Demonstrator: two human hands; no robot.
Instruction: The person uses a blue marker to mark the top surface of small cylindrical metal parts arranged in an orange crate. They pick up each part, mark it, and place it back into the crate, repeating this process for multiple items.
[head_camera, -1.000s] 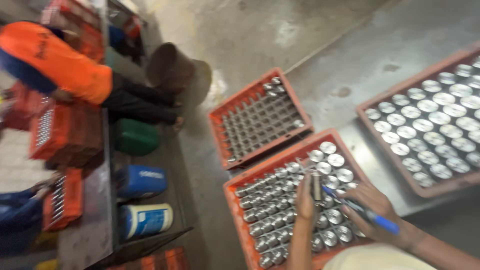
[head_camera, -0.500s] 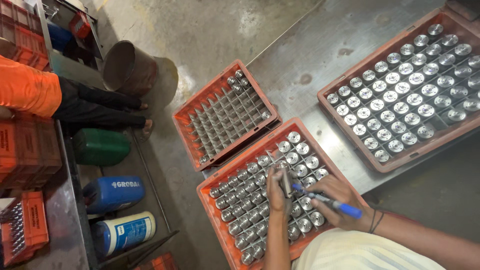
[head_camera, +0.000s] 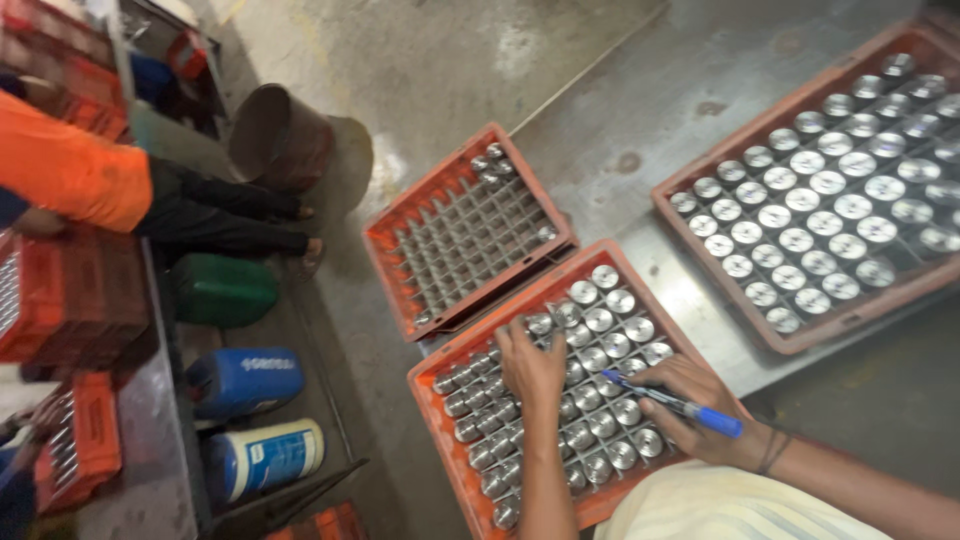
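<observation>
The left hand (head_camera: 530, 365) lies flat, fingers spread, on shiny metal cylinders (head_camera: 600, 320) standing upright in an orange crate (head_camera: 440, 395) on the grey worktop (head_camera: 650, 130). The right hand (head_camera: 700, 405) pinches a blue pen (head_camera: 675, 405), its long axis running upper-left to lower-right, tip toward the cylinders. Since half a second ago, the view has shifted; both hands remain on the crate.

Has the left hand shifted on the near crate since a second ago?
Cannot tell for sure: the camera moved. The left hand lies flat on the metal cylinders in the near orange crate, about where it was.
</observation>
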